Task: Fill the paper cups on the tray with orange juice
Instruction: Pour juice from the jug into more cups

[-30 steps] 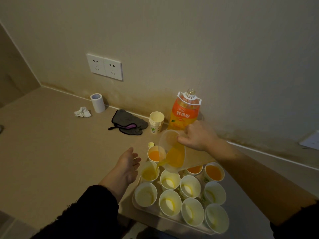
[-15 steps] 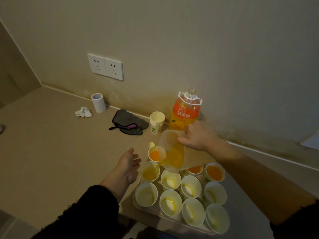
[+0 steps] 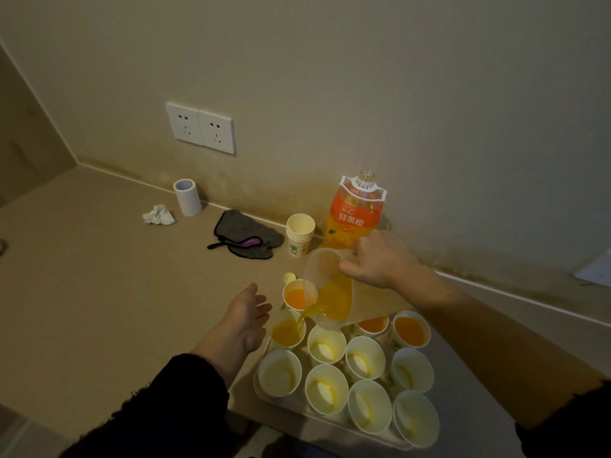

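1. The paper cup (image 3: 287,328) at the tray's left edge takes a thin stream of orange juice from a translucent plastic jug (image 3: 334,292), which is tilted steeply with its spout down.
2. The right hand (image 3: 377,259) grips the jug near its rim with curled fingers. The left hand (image 3: 246,317) hovers just beside that cup, fingers relaxed and apart, holding nothing.
3. The tray (image 3: 299,405) sits at the desk's near edge. Three far-row cups are full, and seven nearer ones show only a yellow trace at the bottom.
4. Likely risks:
   - The cup is nearly full, so a late tip-back would probably overflow it.
   - The jug's body hangs low over the neighbouring cups and could knock one.
   - The cups are light and packed rim to rim, so one nudge may topple several.
   - The tray seems to slightly overhang the desk's edge, so a push could slide it off.
5. The cups are thin, tapered white paper with rolled rims. The jug is smooth, cloudy plastic, and the desk (image 3: 99,292) is matte beige.
6. Along the far edge stand:
   - an uncapped juice bottle (image 3: 355,213) with its cap (image 3: 289,277) nearby
   - a stack of spare cups (image 3: 300,234)
   - a soft grey cloth (image 3: 246,238)
   - a white roll (image 3: 187,197)
   - a crumpled tissue (image 3: 158,214)
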Demonstrator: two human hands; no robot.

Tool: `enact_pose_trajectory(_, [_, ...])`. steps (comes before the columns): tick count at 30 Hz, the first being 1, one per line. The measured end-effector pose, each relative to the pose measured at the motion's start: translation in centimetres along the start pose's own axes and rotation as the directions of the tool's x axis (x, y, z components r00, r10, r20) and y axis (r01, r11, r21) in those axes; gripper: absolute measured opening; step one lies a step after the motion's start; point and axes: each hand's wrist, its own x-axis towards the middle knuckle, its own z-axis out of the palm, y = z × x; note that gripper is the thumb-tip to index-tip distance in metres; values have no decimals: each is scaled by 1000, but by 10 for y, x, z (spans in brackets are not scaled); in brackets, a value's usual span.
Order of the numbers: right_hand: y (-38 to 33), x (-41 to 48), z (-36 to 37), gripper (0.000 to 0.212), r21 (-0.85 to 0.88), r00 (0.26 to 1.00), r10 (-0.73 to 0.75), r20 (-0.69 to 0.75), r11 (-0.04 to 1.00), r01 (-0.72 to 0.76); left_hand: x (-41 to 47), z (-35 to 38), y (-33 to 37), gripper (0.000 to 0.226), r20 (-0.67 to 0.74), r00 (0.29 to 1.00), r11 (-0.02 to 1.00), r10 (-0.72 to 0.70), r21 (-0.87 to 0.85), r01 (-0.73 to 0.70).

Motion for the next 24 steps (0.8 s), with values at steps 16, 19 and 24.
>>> enact_pose_trajectory(16, [-2, 3, -1, 54, -30, 999, -2, 37, 1000, 4, 0, 1, 3, 57, -1, 1000, 1000, -1, 6, 1])
enact_pose_trajectory(19, [-3, 3, -2, 53, -54, 999, -3, 50, 999, 6, -1, 2, 3, 57, -5, 1000, 1000, -4, 13, 4])
enact_pose_trajectory(24, [-3, 4, -1, 50, -81, 998, -3, 59, 997, 8, -1, 2, 4, 57, 0, 1000, 1000, 2, 22, -2])
